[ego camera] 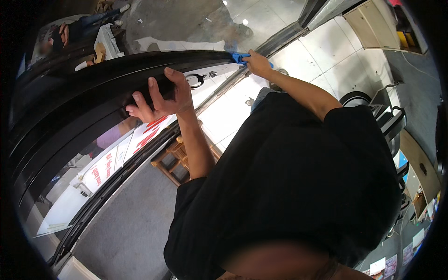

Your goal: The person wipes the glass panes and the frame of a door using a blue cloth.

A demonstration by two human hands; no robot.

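Observation:
In the upper middle, my right hand (259, 64) grips a blue cloth (240, 58), bunched against the far end of a long black door frame (115, 82). My left hand (169, 96) is at the same frame, nearer the middle, with its fingers spread and nothing held. Its fingertips overlap the dark surface; I cannot tell how firmly they touch it. Just beyond that hand is a curved black fitting (196, 80), partly hidden by the wrist. Glass beside the frame carries a white panel with red lettering (150, 134).
A bamboo stool (171, 159) stands beneath my left forearm. White floor tiles (308, 59) meet a dark floor track (280, 43). A cream cabinet (372, 29) is at upper right, with a black-and-chrome chair (388, 119) below. Another person (75, 29) appears at upper left.

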